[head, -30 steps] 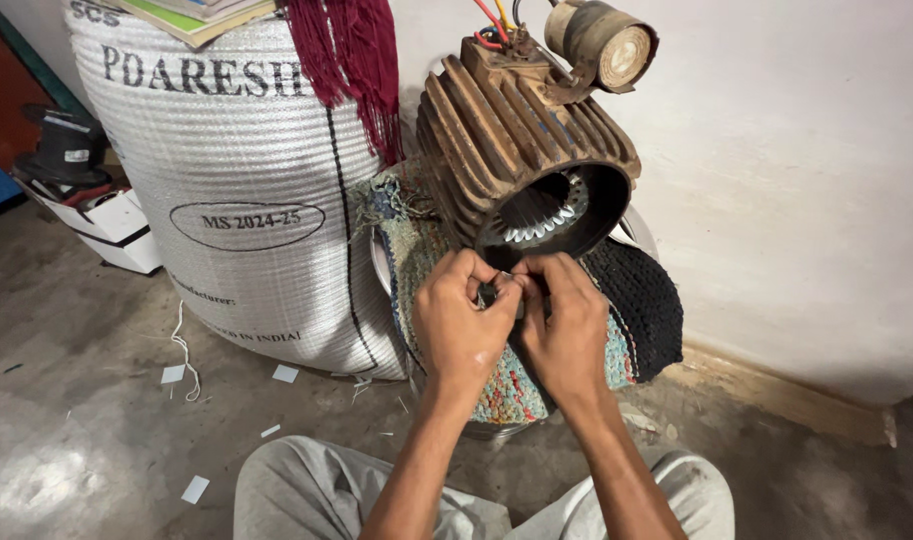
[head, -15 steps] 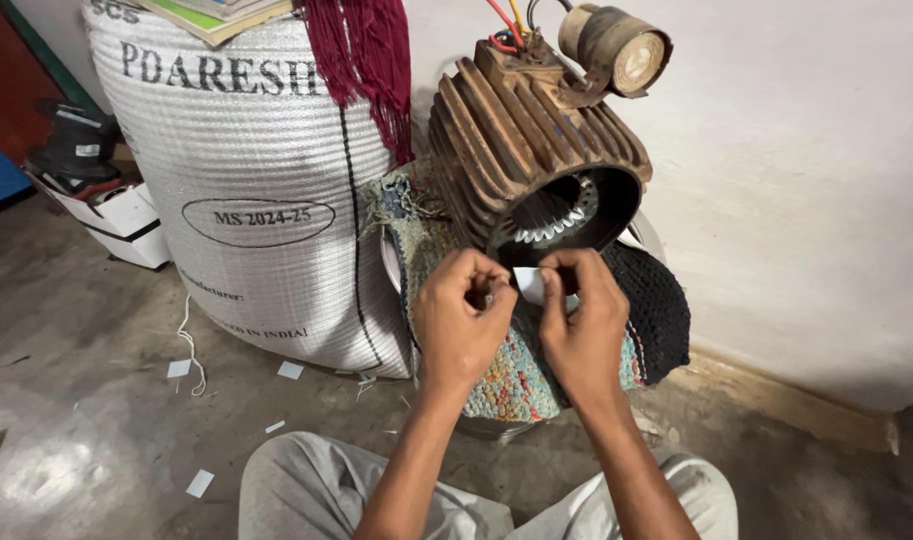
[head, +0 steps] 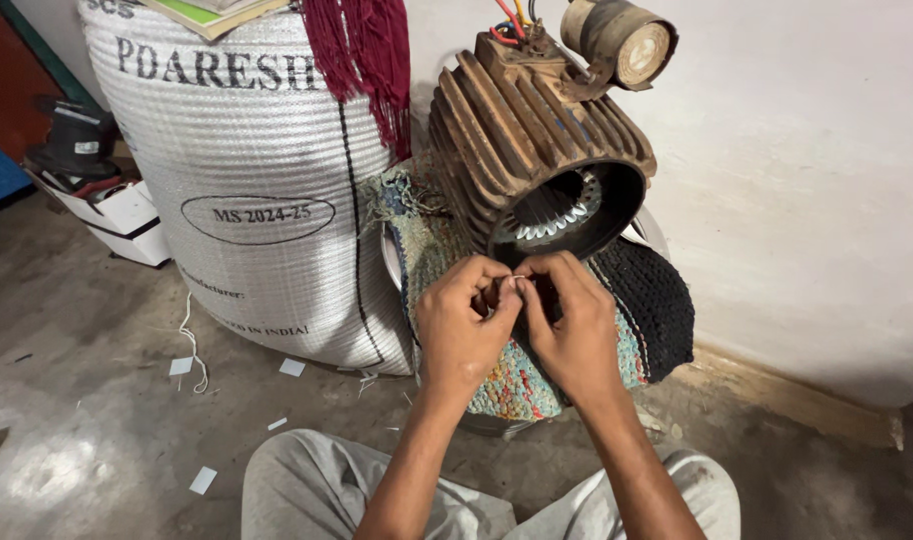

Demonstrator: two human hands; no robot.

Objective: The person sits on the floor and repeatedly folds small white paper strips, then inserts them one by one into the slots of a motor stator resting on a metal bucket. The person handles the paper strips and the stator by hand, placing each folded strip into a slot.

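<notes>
Grey concrete floor, white wall behind. Left hand and right hand are pinching shut together on a small thin white strip, just below the rusty brown ribbed motor housing lying tilted on a woven multicolour mat.

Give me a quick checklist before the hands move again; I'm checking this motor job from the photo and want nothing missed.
1. Both hands on the piece: left hand and right hand pinch a small pale strip between the fingertips. Ok.
2. Motor housing steady: it rests tilted on a woven mat. Cannot tell whether it is secure.
3. Slots inside the bore visible and unobstructed. Ok.
4. Coloured wires on top lie away from the hands. Ok.
5. Floor: paper scraps lie scattered. Not ok.
</notes>
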